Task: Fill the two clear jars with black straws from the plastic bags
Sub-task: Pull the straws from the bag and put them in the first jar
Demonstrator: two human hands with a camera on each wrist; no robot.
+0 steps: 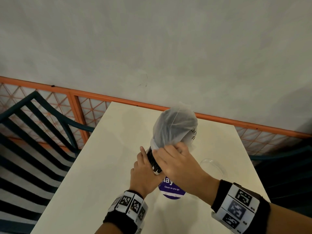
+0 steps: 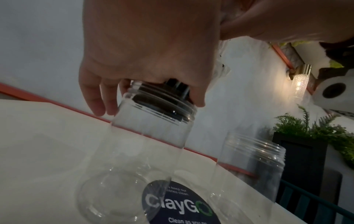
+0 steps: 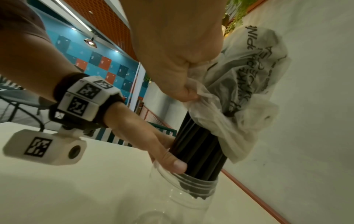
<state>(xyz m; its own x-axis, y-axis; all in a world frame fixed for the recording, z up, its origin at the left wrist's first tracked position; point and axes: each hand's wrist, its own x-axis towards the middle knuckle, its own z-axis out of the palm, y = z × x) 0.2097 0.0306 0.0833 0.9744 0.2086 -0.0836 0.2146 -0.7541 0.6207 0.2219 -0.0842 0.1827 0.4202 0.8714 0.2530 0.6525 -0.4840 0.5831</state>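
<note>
Left side: While the bundle is being fed downward, a dark slatted chair (image 1: 33,125) is being left unused beside the surface (image 1: 104,149).
Left hand: The left hand (image 1: 143,171) is being curled round the bundle of black straws (image 1: 154,162) right at the mouth of the first jar (image 2: 153,121), the thumb being pressed on the straws just above the rim, the fingers being wrapped round the far side.
Straws: Only the lower tips are being held inside the threaded neck; the body of the first jar below is showing clear.
Sticker: A round purple sticker (image 1: 172,189) is being seen on the surface, partly under the jar's base.
Right hand: The right hand (image 1: 177,161) is being closed on the gathered mouth of the plastic bag (image 1: 173,127), which is being pinched between thumb and fingers and is covering the upper ends of the straws.
Second jar: The second jar (image 1: 213,167) is standing open just to the right; nothing is being seen inside it.
Step in hand: The first bundle is judged as being lowered into the first jar, with the task at an early stage.
Next move: The straws are needing to be released to slide to the bottom while the bag is being drawn up and off; the light jar is at risk of being tipped.
</note>
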